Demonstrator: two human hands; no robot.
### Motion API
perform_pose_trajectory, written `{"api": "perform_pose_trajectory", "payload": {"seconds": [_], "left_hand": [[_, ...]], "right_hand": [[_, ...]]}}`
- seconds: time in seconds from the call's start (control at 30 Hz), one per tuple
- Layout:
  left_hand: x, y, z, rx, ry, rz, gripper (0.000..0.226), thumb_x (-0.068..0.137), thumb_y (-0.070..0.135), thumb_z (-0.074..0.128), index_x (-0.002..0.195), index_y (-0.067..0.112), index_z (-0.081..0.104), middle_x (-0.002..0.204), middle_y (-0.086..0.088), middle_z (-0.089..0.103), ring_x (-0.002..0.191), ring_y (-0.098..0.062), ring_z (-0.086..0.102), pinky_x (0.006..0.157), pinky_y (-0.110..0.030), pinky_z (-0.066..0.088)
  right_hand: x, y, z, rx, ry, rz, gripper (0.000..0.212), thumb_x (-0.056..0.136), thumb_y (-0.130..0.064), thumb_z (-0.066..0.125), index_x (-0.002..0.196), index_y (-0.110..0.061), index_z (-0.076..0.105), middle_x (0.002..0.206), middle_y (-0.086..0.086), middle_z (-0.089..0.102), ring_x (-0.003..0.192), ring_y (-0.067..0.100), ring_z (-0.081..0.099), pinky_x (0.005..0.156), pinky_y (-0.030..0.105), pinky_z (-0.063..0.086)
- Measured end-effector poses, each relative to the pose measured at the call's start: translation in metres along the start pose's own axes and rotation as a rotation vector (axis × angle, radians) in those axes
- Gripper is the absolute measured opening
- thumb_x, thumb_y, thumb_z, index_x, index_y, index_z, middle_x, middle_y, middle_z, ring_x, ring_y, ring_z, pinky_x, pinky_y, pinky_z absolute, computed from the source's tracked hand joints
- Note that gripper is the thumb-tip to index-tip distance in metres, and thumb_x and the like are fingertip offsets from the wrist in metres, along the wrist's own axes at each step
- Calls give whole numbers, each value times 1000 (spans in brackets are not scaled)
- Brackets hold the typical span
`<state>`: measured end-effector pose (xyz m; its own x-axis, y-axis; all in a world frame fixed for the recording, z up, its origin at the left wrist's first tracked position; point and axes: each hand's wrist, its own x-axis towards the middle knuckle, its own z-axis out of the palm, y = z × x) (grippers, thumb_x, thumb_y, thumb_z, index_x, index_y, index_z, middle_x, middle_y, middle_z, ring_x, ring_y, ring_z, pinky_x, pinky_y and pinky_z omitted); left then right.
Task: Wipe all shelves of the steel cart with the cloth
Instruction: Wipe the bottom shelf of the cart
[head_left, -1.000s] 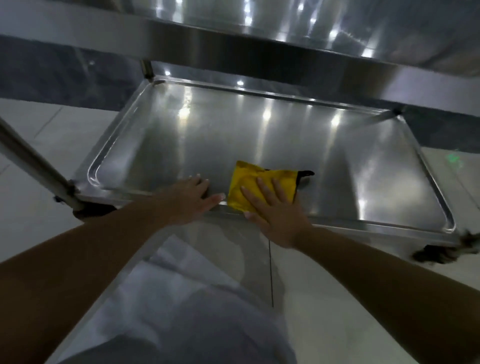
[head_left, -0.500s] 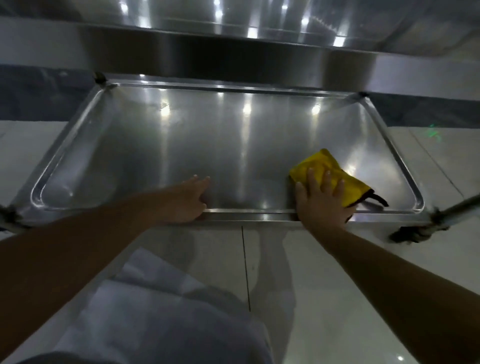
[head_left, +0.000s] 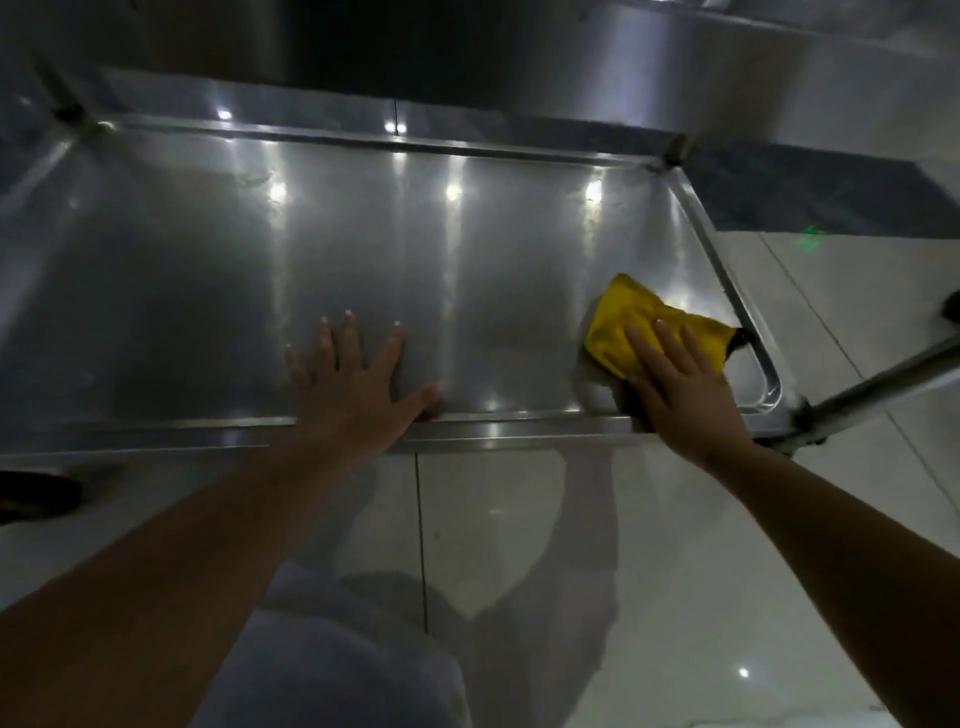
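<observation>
Head view shows the right hand (head_left: 685, 384), fingers flat, pressing the folded yellow cloth (head_left: 644, 325) onto the lower steel cart shelf (head_left: 208, 291) near its right corner, while the left hand (head_left: 353, 384), splayed flat and holding nothing, likely braces the cart.

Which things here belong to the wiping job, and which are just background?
Job:
- yellow cloth, under the flat right hand
- lower cart shelf, with the left hand resting open on it
- upper shelf

Background:
- tiled floor
- cart leg
</observation>
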<state>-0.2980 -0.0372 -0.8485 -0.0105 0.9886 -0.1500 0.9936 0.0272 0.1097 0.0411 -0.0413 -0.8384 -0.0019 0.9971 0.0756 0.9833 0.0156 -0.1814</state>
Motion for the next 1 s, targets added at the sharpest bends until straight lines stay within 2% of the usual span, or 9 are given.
{"api": "perform_pose_trajectory", "payload": {"seconds": [0.1,0.17,0.27,0.4,0.6,0.73,0.83,0.93,1.0], "left_hand": [[3,2,7,-4,37,7,76,77,82,13,146,53,3,160,-13,-5,146,-32,-9,111,-62,-6],[4,3,10,13,85,13,76,74,82,6,144,55,3,160,-14,-1,147,-32,-6,111,-62,-4],[6,-1,13,11,101,60,75,76,77,6,146,52,5,161,-11,1,147,-26,-5,111,-60,-2],[9,-8,18,-27,131,104,75,79,82,3,147,51,8,161,-7,4,148,-22,-2,112,-54,-2],[6,-3,19,-17,156,96,74,81,81,7,147,48,12,161,-6,8,147,-22,1,113,-55,-2],[8,0,22,-3,190,90,71,82,78,11,146,47,14,160,-7,9,147,-21,1,113,-57,-1],[10,-2,21,-5,166,91,70,83,77,11,146,47,12,161,-7,7,147,-22,0,113,-58,-2],[9,-3,19,-2,122,94,69,84,75,12,147,47,7,161,-6,3,147,-22,-3,113,-57,-4],[9,-4,14,-5,72,110,69,85,74,14,148,46,4,161,-3,-1,147,-21,-5,114,-54,-5]], "right_hand": [[30,-36,9,-19,-38,311,55,99,-47,36,149,-47,13,162,-3,6,148,27,-1,109,67,14],[40,-73,18,-42,-64,164,55,98,-50,33,148,-49,10,162,-4,3,148,27,-2,108,68,13],[29,-107,28,-134,-72,-239,53,99,-51,32,148,-48,13,162,-4,8,148,27,2,109,61,19],[21,-71,15,-68,-127,-495,51,99,-45,35,148,-40,23,160,-2,17,149,26,7,111,56,23],[29,32,-11,-47,-92,36,56,100,-43,39,150,-40,14,162,-2,8,149,24,1,114,54,19],[45,18,-4,8,-67,283,52,101,-43,32,150,-42,13,162,0,8,148,26,1,115,58,9],[42,-19,-3,69,-160,167,51,102,-43,24,151,-40,11,162,-1,3,149,23,-2,116,60,0],[10,-50,3,-116,-188,-181,46,103,-41,14,149,-40,4,162,-2,2,149,19,-6,119,51,1],[-15,-67,4,-77,-203,-342,47,100,-45,11,147,-41,6,161,-4,7,149,21,-3,118,46,7]]}}
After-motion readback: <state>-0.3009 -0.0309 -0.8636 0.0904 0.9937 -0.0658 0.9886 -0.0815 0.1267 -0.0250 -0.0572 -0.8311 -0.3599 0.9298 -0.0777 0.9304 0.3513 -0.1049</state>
